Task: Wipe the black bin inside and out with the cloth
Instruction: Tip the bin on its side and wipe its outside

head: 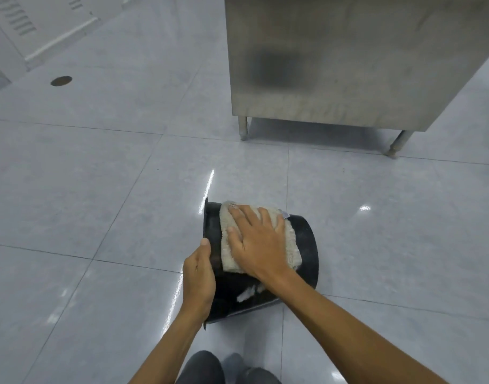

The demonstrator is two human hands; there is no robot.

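A round black plastic bin (301, 250) lies tipped on its side on the pale grey tiled floor (99, 189), its open mouth turned to the left and its closed base to the right. The wall is smooth and glossy, slightly tapered toward the base, with a thin flared lip around the mouth. A whitish smear or torn patch shows low on the near side of the wall; whether it is a label remnant or residue cannot be told.

A folded beige terry cloth (290, 242) is draped over the top of the bin's outer wall. A small tag sits at the cloth's far right corner, too small to read. No other writing or brand mark is legible on the bin.

The right hand (257, 242) lies flat on the cloth with fingers spread, pressing it against the bin. The left hand (199, 275) is closed around the rim at the mouth, thumb up along the lip.

Beyond the bin stands a brushed stainless-steel cabinet on short round legs (335, 59), well apart from it.
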